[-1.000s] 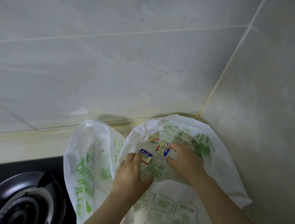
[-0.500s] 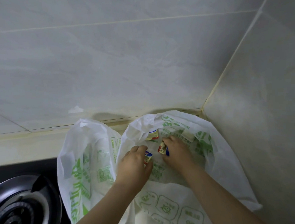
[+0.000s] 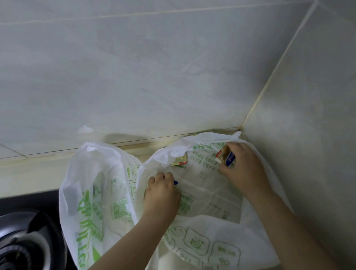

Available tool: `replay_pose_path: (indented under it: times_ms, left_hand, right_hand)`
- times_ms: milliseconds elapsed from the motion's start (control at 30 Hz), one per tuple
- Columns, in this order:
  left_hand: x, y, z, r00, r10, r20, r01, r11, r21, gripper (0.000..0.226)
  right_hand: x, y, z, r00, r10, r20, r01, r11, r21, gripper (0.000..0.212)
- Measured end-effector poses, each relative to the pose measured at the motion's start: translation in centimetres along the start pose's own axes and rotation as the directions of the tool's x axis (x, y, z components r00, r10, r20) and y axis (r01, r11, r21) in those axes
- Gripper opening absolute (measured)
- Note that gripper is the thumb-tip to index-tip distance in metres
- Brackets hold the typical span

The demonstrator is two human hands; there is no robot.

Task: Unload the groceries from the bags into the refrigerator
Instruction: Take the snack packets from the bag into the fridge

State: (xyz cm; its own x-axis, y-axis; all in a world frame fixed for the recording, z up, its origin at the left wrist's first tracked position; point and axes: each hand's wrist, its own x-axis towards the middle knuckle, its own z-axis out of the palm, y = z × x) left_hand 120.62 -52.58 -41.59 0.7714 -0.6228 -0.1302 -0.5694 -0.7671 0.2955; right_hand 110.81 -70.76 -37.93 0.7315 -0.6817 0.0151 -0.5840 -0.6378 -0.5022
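Two white plastic bags with green print stand on the counter by the wall corner. Both my hands are inside the right bag (image 3: pixel 206 246). My left hand (image 3: pixel 162 195) curls round a small packet, of which only a blue corner (image 3: pixel 176 182) shows. My right hand (image 3: pixel 243 168) grips a small red, tan and blue packet (image 3: pixel 226 157) near the bag's far right rim. Another small yellowish packet (image 3: pixel 179 160) lies against the bag's far wall. The left bag (image 3: pixel 88 198) stands open beside it.
A black gas stove (image 3: pixel 15 252) with a round burner sits at the lower left, right next to the left bag. Grey tiled walls meet in a corner (image 3: pixel 244 127) just behind the right bag. A pale counter ledge (image 3: pixel 25 172) runs along the back wall.
My right hand has moved from the bag's middle to its far right rim with its packet. My left hand has closed further over its packet, hiding most of it.
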Motion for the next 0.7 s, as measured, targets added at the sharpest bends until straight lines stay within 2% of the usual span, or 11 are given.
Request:
replay_pose_path:
  times_ms: [167,333,467,567,700]
  left_hand:
    - [0.3,-0.1,0.3,1.000,0.010,0.023,-0.011,0.999,0.036,0.020]
    - [0.5,-0.2,0.0,0.998,0.043,0.049,-0.045,0.998,0.039,0.022]
    - [0.7,0.3,-1.1,0.992,0.124,0.023,-0.123,0.992,-0.041,0.037]
    - [1.4,1.0,-3.0,0.972,0.224,-0.066,-0.232,0.958,-0.167,0.048]
    - [3.0,1.6,-5.0,0.942,0.315,-0.112,-0.329,0.935,-0.135,0.069]
  right_hand:
    - [1.3,0.4,0.7,0.999,0.030,0.034,-0.029,0.999,-0.025,0.032]
    - [2.1,1.3,1.8,0.995,0.038,0.092,-0.035,0.999,-0.028,0.035]
    - [2.4,1.7,2.2,0.994,0.044,0.101,-0.040,0.998,-0.040,0.035]
    - [2.1,1.9,2.4,0.990,0.048,0.132,-0.040,0.997,-0.064,0.029]
    - [1.1,1.6,2.5,0.984,0.032,0.176,-0.026,0.999,-0.039,0.019]
